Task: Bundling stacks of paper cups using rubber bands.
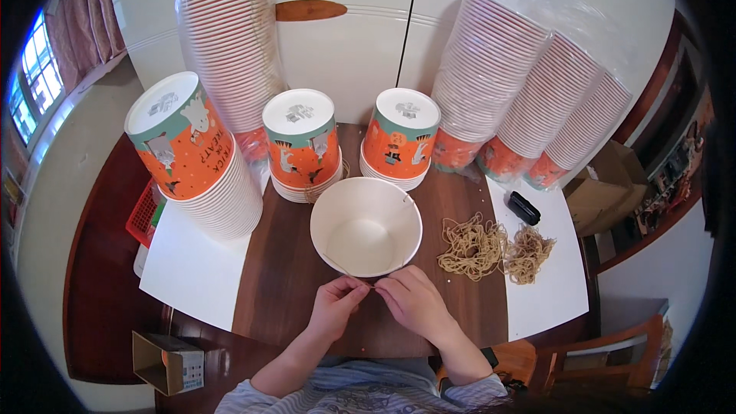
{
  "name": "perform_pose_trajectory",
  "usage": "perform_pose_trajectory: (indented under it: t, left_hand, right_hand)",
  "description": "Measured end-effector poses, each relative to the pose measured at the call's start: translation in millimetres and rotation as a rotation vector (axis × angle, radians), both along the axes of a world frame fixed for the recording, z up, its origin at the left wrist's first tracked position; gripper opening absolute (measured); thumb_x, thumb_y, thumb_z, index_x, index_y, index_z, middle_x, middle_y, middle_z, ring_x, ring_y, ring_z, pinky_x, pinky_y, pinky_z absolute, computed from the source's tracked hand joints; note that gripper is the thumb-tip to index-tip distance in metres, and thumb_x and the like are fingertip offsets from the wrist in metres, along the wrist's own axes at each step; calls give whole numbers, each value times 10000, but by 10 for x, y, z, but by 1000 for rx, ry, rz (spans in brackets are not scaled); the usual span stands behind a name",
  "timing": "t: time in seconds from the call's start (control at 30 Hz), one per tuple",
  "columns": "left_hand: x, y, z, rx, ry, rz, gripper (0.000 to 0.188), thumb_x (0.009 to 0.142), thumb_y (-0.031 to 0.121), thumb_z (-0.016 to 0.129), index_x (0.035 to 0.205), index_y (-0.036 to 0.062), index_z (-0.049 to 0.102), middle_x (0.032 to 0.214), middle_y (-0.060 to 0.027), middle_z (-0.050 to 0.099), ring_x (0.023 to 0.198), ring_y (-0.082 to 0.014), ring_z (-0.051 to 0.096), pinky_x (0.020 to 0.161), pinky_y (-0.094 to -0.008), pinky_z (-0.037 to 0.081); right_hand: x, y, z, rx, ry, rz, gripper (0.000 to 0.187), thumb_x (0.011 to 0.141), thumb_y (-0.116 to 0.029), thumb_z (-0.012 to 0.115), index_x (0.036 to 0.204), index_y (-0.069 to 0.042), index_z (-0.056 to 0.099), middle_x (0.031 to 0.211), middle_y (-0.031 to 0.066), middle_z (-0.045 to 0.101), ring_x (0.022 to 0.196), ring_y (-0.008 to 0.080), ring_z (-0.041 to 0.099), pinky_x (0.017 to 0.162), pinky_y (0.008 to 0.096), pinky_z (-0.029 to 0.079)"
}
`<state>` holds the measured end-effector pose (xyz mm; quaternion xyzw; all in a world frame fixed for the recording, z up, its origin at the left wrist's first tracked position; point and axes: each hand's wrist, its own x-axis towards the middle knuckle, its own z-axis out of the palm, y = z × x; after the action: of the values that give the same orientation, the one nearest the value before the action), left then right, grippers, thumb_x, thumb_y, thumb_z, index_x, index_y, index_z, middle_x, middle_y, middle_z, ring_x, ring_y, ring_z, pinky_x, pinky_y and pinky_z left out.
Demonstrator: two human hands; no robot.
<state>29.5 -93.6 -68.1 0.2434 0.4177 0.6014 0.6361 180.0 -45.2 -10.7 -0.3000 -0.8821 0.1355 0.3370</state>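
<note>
A white-lined paper bucket [366,231] stands mouth up in front of me, near the table's front. At its near rim my left hand [335,308] and my right hand [415,300] meet, both closed in a pinch on a thin tan cord [371,286]. One strand runs from the fingers up to the rim on the left. A bit of cord also shows at the bucket's far right rim. To the right lie a tangled pile of tan cord [471,248] and a smaller pile [529,254].
Upside-down orange bucket stacks stand at left [195,157], middle [303,157] and right [400,146]. Tall plastic-wrapped bucket stacks [230,46] [494,61] lean at the back. A small black object [524,208] lies beyond the cord. An open cardboard box [167,364] sits lower left.
</note>
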Motion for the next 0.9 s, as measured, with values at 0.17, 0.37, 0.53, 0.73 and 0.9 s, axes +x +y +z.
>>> perform_pose_trajectory:
  t: [0.17,0.37,0.53,0.73,0.9]
  left_hand:
    - [32,-9,-15,58,74,81,25,807,41,586,808,19,596,749,7,559,520,-20,381,440,-172,274]
    - [141,-74,55,52,-261,198,16,809,17,572,803,31,565,777,-15,565,506,-32,385,429,-173,270]
    - [163,-89,59,47,-275,285,21,817,37,569,801,48,563,621,17,498,451,-39,367,402,-173,260]
    - [-161,36,158,63,-245,419,46,835,75,553,807,44,570,579,24,454,455,-39,364,372,-171,252]
    - [-211,122,26,-27,-234,264,47,813,92,586,802,46,580,612,15,492,475,-45,386,403,-166,266]
  right_hand:
    - [-30,4,-49,73,22,12,147,637,-28,628,775,-66,594,753,49,544,737,231,534,639,322,447]
    - [-38,8,-56,99,-4,73,185,614,-30,568,797,-59,584,721,40,509,730,216,518,663,328,441]
    - [-29,35,-52,120,-15,115,184,599,-32,570,781,-61,584,689,45,482,715,219,511,646,332,441]
    - [233,101,-74,43,37,47,201,558,52,572,717,-69,594,680,60,521,662,244,508,580,328,429]
    - [422,221,-97,26,-6,-39,169,603,33,587,747,-56,585,706,80,527,724,262,514,638,354,439]
